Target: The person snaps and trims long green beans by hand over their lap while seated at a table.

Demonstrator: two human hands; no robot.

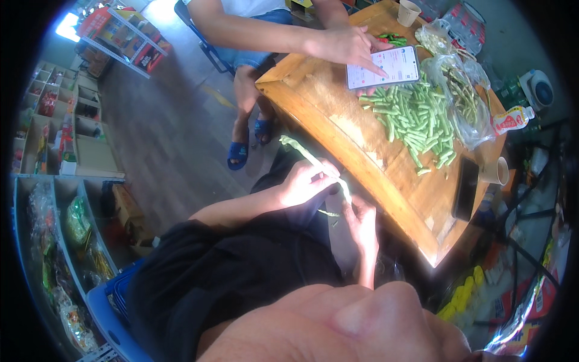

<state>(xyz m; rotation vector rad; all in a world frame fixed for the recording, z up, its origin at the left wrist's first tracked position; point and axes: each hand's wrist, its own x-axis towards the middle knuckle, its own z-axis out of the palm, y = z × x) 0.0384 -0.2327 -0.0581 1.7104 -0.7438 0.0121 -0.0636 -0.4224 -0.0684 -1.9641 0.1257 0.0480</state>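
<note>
A long green bean runs between my two hands, off the near edge of the wooden table. My left hand pinches it near its middle, with one end sticking out beyond the fingers. The fingers of my right hand are on its other end. Below the bean, a thin green strand shows against a pale area; where it rests I cannot tell. On the wooden table lies a heap of short cut green bean pieces. Beside the heap, a clear plastic bag holds long beans.
Across the table, another person's hand touches a lit phone above the heap. A dark phone, a paper cup, a second cup and a bottle stand or lie around the tabletop. Stocked shelves line the left.
</note>
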